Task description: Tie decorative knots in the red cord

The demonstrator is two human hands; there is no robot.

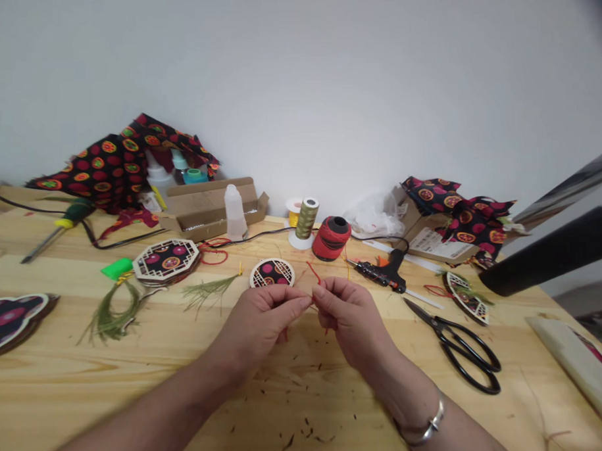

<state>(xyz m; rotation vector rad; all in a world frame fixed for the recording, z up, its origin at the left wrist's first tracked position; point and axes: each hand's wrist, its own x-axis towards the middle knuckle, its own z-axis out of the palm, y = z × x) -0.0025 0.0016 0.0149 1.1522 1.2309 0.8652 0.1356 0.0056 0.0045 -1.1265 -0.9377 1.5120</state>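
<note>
My left hand point(265, 317) and my right hand point(350, 314) meet over the middle of the wooden table point(138, 382), fingertips pinched together on a thin red thread point(313, 275). The thread loops up between the thumbs and a short end hangs below. Just beyond the hands lies a small round ornament point(272, 273) with a white lattice frame and dark patterned fabric. A red thread spool point(332, 237) lies on its side behind it.
Black scissors point(460, 346) and a black glue gun point(383, 273) lie to the right. An octagonal ornament stack point(166, 260), green tassels point(114, 314), a cardboard box point(209, 206), bottles, a gold spool point(306, 219) and patterned cloth point(116, 163) crowd the back. Small thread clippings litter the near tabletop.
</note>
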